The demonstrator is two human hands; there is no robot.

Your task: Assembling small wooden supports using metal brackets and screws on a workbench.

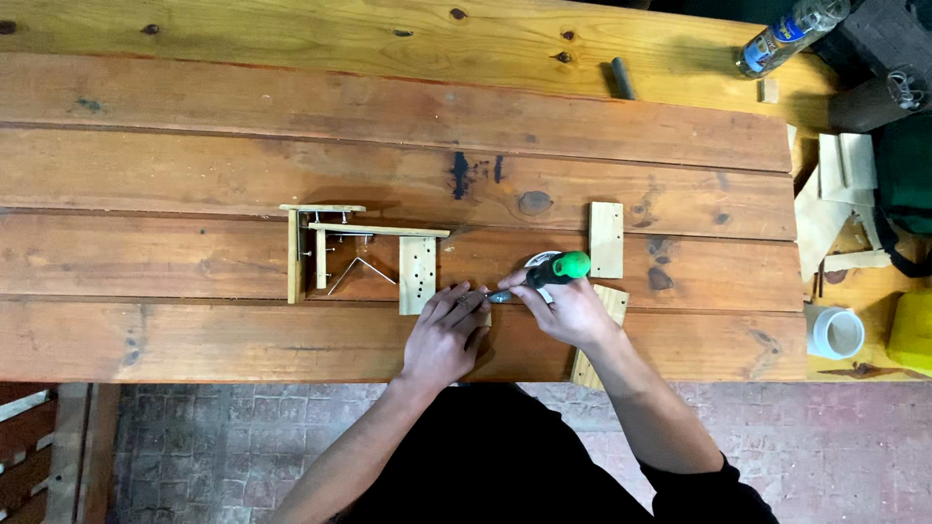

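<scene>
the right hand (573, 311) is closed round a green-handled screwdriver (555, 271), its handle pointing to about two o'clock and the tip aimed toward nine o'clock, low over the wooden workbench (194, 330). the left hand (445, 335) lies flat, fingers together and stretched toward twelve o'clock, fingertips pressing at the driver's tip just beside a pale drilled wood block (417, 275); what sits under them is hidden. that block is the right end of a small wooden frame assembly (330, 254) with screws and a bent wire inside it, lying at ten o'clock from the hands. a loose pale wood piece (606, 239) lies at one o'clock, another strip (594, 354) under the right wrist. to drive well here, i judge the shaft should stay in line with the fastener, pressure kept steady, and the left fingers held clear of the tip
</scene>
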